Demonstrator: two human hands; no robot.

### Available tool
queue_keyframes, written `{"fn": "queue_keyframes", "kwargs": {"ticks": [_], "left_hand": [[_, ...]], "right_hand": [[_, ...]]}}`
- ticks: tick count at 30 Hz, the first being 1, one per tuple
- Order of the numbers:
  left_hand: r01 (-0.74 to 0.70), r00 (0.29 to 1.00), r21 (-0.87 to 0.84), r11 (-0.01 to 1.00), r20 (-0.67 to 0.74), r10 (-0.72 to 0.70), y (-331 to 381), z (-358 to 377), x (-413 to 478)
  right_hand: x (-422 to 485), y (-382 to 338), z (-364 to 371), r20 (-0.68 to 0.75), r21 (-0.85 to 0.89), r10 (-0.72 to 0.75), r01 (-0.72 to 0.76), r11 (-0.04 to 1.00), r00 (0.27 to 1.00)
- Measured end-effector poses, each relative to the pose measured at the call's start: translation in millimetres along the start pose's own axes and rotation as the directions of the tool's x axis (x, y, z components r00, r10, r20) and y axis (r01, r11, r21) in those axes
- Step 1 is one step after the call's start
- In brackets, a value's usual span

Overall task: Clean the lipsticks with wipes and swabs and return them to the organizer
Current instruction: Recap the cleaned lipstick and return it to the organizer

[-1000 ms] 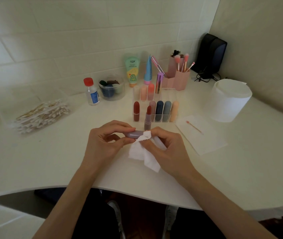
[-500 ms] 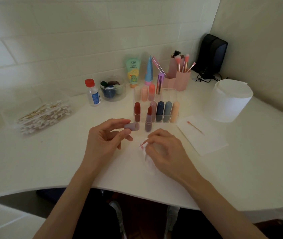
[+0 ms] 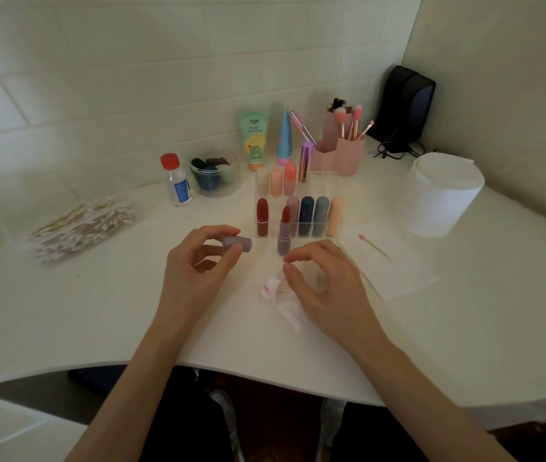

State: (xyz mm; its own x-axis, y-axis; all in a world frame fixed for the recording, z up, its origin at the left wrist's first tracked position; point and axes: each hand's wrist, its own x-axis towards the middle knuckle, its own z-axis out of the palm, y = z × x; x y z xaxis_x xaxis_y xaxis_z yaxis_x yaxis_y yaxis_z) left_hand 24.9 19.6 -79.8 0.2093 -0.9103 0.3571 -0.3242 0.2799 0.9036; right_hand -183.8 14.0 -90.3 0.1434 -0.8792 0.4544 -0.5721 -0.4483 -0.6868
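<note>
1. I look down on a white table (image 3: 65, 328), and I place everything else against the clear organizer (image 3: 298, 208) standing near its middle.
2. A white roll of wipes (image 3: 441, 195) stands well to the right of the organizer.
3. My left hand (image 3: 195, 271) is in front of the organizer and to its left, thumb and fingertips pinched on a mauve lipstick cap (image 3: 238, 243) held level above the table.
4. My right hand (image 3: 324, 291) is in front of the organizer, fingers curled and parted, grasping nothing; its fingertips are close to the uncapped lipstick.
5. A pile of cotton swabs (image 3: 81, 225) lies far to the left of the organizer.
6. A flat white sheet (image 3: 394, 265) lies to the organizer's front right, with one used swab (image 3: 373, 246) on it.
7. A crumpled wipe (image 3: 281, 298) with a pink smear lies on the table in front of the organizer, partly under my right hand.
8. A small clear bottle (image 3: 176, 181) with a red cap stands to the organizer's left rear.
9. The uncapped lipstick (image 3: 284, 231), red bullet up in a mauve case, stands upright just in front of the organizer's front row; whether it touches it I cannot tell.
10. Capped lipsticks fill the organizer's front row, the dark red one (image 3: 262, 216) leftmost.
</note>
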Motion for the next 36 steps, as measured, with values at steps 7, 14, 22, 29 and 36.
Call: {"fn": "queue_keyframes", "kwargs": {"ticks": [7, 14, 22, 29, 36], "left_hand": [[-0.065, 0.992, 0.378, 0.923, -0.079, 0.102, -17.1, 1.3, 1.1], [-0.037, 0.996, 0.451, 0.892, -0.056, 0.070, -20.9, 2.3, 1.7], [-0.035, 0.988, 0.513, 0.858, -0.113, 0.108, -7.2, 3.6, -2.3], [-0.089, 0.995, 0.375, 0.923, -0.015, 0.103, 23.9, 40.1, -9.4], [0.155, 0.986, 0.478, 0.864, -0.025, -0.163, 24.3, 68.3, 2.5]], "right_hand": [[1.4, 7.9, -2.5, -0.084, -0.056, 0.090, -0.095, 0.994, 0.992], [7.4, 20.2, -20.0, -0.273, -0.217, 0.186, -0.248, 0.944, 0.944], [19.0, 49.3, -47.9, -0.431, -0.442, 0.274, -0.466, 0.767, 0.860], [18.7, 53.3, -48.2, -0.406, -0.497, 0.334, -0.512, 0.700, 0.851], [18.3, 56.6, -47.4, -0.392, -0.444, 0.336, -0.496, 0.747, 0.856]]}}
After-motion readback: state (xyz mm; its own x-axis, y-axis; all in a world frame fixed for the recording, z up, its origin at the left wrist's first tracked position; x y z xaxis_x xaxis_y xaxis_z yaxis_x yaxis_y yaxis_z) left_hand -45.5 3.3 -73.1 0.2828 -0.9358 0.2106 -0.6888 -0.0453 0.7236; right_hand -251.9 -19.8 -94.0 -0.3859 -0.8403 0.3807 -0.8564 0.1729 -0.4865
